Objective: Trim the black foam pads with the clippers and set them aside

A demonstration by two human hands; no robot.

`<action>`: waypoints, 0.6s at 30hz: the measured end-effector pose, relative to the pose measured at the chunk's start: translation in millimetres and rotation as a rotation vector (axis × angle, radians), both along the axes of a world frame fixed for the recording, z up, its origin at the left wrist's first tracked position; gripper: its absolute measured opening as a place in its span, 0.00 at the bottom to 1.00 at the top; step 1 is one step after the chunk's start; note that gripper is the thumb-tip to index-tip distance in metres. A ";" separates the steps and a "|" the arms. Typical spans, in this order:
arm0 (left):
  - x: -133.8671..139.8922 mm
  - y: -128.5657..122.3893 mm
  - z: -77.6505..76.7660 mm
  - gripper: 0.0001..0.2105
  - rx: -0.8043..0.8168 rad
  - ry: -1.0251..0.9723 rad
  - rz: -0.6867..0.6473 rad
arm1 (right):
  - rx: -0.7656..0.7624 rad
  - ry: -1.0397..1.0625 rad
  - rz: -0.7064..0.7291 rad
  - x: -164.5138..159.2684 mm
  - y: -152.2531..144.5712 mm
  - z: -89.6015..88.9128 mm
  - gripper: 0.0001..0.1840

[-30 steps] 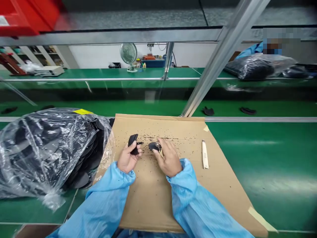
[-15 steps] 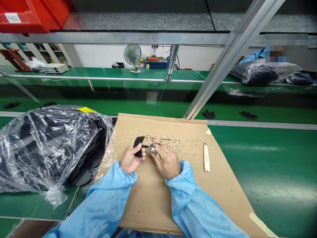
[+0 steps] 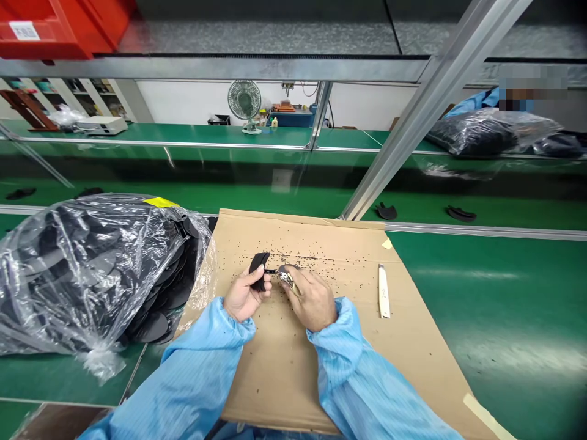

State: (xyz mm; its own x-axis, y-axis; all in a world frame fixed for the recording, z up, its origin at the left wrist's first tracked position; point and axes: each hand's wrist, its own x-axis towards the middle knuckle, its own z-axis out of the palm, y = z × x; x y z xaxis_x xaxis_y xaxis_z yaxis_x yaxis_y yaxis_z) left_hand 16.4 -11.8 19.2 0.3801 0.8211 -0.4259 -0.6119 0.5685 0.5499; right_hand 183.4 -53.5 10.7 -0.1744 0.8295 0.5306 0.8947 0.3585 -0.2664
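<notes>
My left hand [image 3: 247, 294] pinches a curved black piece [image 3: 259, 269] between thumb and fingers, above the cardboard sheet [image 3: 284, 373]. A thin black stem [image 3: 271, 271] sticks out from the piece toward the right. In my right hand [image 3: 312, 296] is a small metal tool that looks like nippers [image 3: 285, 277]; its shiny head is at the stem's right end. Most of the tool is hidden by my fingers, so I cannot tell whether its jaws touch the stem. Tiny black bits [image 3: 312, 253] lie scattered over the cardboard around both hands.
A clear plastic bag [image 3: 92, 275] full of flat black pieces lies on the left. A whitish strip-shaped object [image 3: 384, 292] rests on the cardboard at right. A slanted metal post [image 3: 413, 128] rises behind. Black parts [image 3: 461, 213] lie on the green surface beyond.
The curved black piece has turned slightly in my left hand, showing more of its face. Both hands keep nearly the same place and hold, and the view has shifted a little.
</notes>
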 end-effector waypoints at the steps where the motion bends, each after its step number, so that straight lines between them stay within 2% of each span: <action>1: 0.1 -0.2 -0.1 0.01 -0.001 -0.003 0.001 | 0.001 -0.008 -0.007 0.2 -0.1 0.1 0.15; 9: 2.2 -2.4 -4.4 0.02 -0.011 -0.022 0.019 | -0.039 -0.059 -0.060 0.5 -1.0 1.7 0.16; 12: 3.3 -1.3 -5.5 0.05 0.020 -0.037 0.016 | -0.072 0.014 -0.046 -2.1 -1.0 0.1 0.13; 18: 1.7 4.0 -9.1 0.15 0.141 0.003 0.145 | -0.099 0.220 0.014 -3.5 0.7 -2.5 0.15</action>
